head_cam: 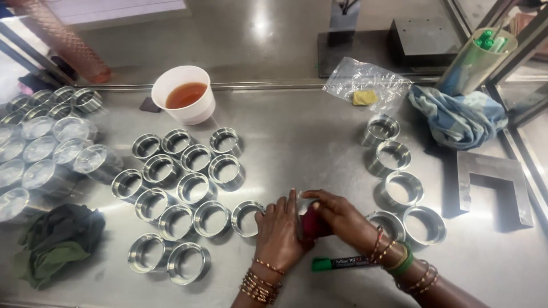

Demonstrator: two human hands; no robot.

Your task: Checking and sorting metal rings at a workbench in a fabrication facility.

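Steel ring (pixel 305 201) and maroon cloth (pixel 313 223) apparently clasped by both hands (pixel 308 225), bare tabletop (pixel 308 142) beyond

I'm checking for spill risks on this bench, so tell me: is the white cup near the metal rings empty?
No: the white cup holds an amber-brown liquid, filling it partway, and stands upright just behind the metal rings.

both forearms are bare, with no sleeves in view. the left hand (pixel 278 234) has a stack of thin beaded bangles in gold and dark red at the wrist. the right hand (pixel 337 215) has gold and red bangles, one thick green bangle, and more thin ones up the forearm.
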